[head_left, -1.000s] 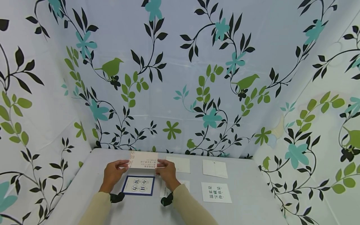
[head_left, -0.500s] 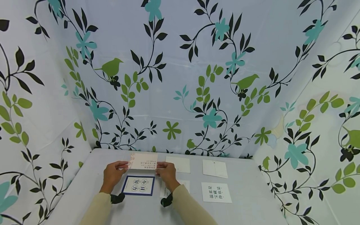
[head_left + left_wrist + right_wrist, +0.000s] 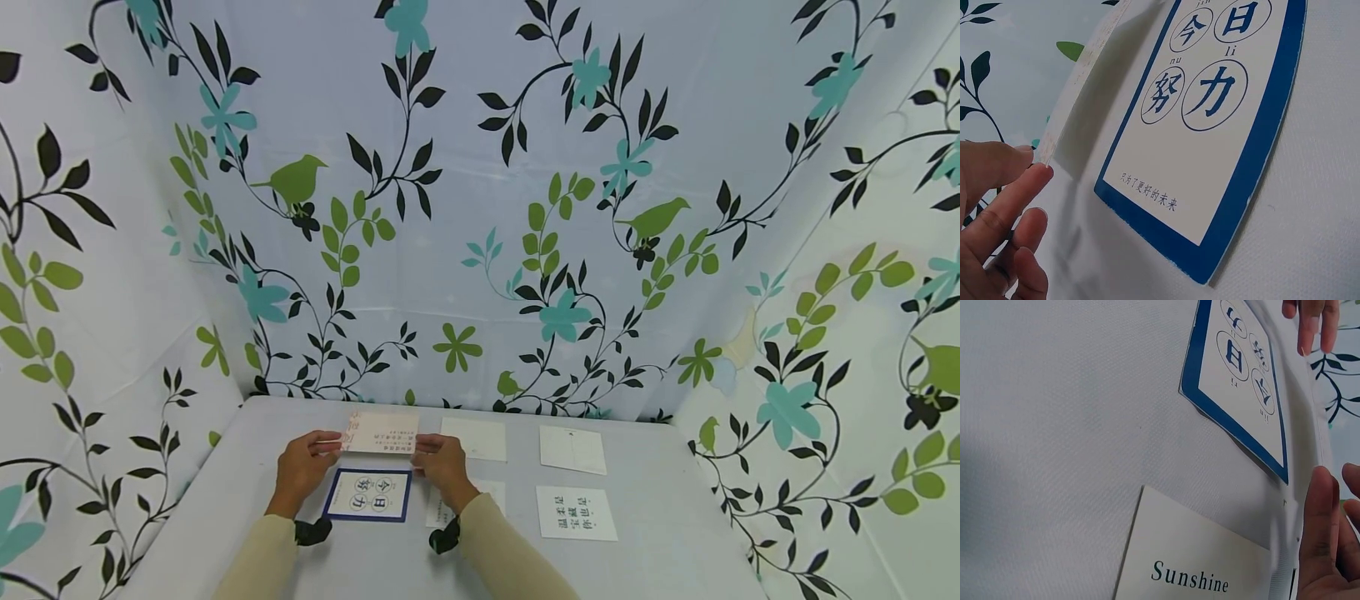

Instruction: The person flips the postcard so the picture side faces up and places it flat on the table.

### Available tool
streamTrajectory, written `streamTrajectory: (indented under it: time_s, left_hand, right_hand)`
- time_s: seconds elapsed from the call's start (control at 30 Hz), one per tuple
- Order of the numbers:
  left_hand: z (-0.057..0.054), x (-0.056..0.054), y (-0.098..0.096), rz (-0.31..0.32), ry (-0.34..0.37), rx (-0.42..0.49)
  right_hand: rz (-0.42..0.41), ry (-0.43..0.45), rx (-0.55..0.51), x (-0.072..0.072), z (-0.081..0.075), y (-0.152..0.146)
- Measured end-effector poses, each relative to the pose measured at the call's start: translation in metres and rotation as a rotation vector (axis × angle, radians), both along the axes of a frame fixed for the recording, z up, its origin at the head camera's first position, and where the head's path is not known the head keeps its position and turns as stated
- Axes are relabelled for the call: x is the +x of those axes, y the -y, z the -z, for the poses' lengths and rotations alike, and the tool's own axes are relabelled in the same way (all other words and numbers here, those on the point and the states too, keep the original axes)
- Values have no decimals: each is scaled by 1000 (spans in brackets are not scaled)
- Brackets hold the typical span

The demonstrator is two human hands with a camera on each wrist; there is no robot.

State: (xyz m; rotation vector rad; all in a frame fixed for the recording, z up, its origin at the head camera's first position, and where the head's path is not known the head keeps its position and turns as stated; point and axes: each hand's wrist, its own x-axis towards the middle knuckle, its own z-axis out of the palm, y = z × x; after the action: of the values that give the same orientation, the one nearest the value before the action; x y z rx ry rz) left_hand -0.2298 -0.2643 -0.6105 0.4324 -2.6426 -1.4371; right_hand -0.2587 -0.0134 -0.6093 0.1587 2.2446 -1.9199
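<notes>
Both hands hold a pale pink card [image 3: 380, 432] with red and dark print, one at each short side. My left hand [image 3: 298, 471] pinches its left edge between thumb and index finger, as the left wrist view shows. At the opposite edge, my right hand [image 3: 446, 471] grips with its fingertips. The pink card leans at a slant over the table, just behind a blue-bordered card [image 3: 369, 494] with circled characters that lies flat. Below the right hand lies a white card [image 3: 1197, 562] reading "Sunshine", partly hidden by that hand in the head view.
A plain cream card [image 3: 476, 439] lies beyond the right hand. Farther right are another cream card [image 3: 573, 450] and a white card [image 3: 576, 513] with dark characters. A patterned curtain [image 3: 457, 250] with leaves and birds rises behind the white table [image 3: 660, 517].
The pink card has sunk slightly towards the table, and both hands have come down a little with it. The other cards lie where they were.
</notes>
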Motion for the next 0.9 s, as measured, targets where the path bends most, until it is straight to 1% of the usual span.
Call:
streamTrajectory:
  time_s: [0.17,0.37,0.5,0.63,0.77,0.9]
  left_hand:
    - [2,0,0,7,25,3]
    - [-1,1,-1,13,32,3]
    - [-1,1,-1,20,34,0]
    - [1,0,-2,17,47,-2]
    - [3,0,-2,7,38,-3]
    - [3,0,-4,-1,29,-4]
  right_hand:
    - [-13,22,7,0,1,1]
    - [-30,37,21,3,-2,2]
    - [-39,33,28,2,0,2]
    - [-32,49,40,-1,3,1]
    - [-27,43,53,-3,6,-1]
    - [-23,27,62,-4,6,-3]
